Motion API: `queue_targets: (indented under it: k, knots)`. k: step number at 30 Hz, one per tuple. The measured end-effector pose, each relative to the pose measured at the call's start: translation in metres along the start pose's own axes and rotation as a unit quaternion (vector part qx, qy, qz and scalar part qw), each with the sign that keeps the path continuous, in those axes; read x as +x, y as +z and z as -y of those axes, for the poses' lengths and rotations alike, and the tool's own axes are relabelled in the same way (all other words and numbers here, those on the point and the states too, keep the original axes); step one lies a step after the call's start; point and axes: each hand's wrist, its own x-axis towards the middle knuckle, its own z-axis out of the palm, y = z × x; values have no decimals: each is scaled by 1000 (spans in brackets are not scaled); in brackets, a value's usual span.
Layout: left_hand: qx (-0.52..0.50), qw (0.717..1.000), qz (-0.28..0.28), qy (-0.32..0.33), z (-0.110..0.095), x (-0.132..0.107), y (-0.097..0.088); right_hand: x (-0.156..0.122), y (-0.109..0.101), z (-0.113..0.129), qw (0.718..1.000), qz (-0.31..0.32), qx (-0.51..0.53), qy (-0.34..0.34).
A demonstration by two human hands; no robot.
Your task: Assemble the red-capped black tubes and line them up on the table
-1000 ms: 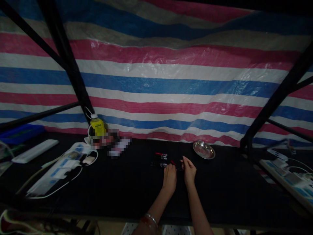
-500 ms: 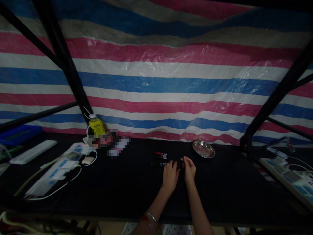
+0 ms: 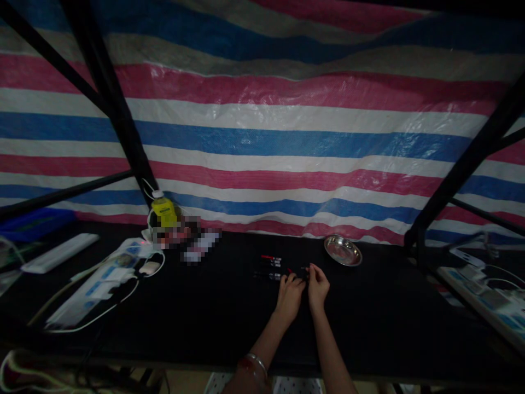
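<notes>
Both of my hands meet over a black table (image 3: 229, 323), near its middle. My left hand (image 3: 289, 296) and my right hand (image 3: 318, 287) are curled, fingertips together on a small dark marker (image 3: 301, 272) with a red part; which hand grips it firmly is hard to tell in the dim light. Several more dark markers (image 3: 270, 267) lie in a short row just left of my fingers. A bangle sits on my left wrist.
A small steel dish (image 3: 343, 250) lies behind and right of my hands. A yellow bottle (image 3: 164, 210), cables and a white power strip (image 3: 98, 279) crowd the left. Another power strip (image 3: 488, 298) lies at the right. Black frame bars and a striped tarp (image 3: 262, 137) stand behind.
My hands have drawn closer together, the left shifting right toward the right hand, both still working at the same small marker. The view shifted slightly.
</notes>
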Motion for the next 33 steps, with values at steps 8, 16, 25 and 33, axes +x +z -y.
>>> queue_targets:
  k: [8,16,25,33]
  knots:
    - [-18,998,-32,-42,0,-4,-2,-7,0,7,998,52,-30,-12]
    - [-98,978,-172,-72,5,-7,5,-16,8,22,994,111,6,-3]
    - [-125,957,-254,-66,7,-9,5,-16,10,25,993,100,56,8]
    - [-163,950,-256,-71,7,-10,5,-17,10,23,991,116,62,18]
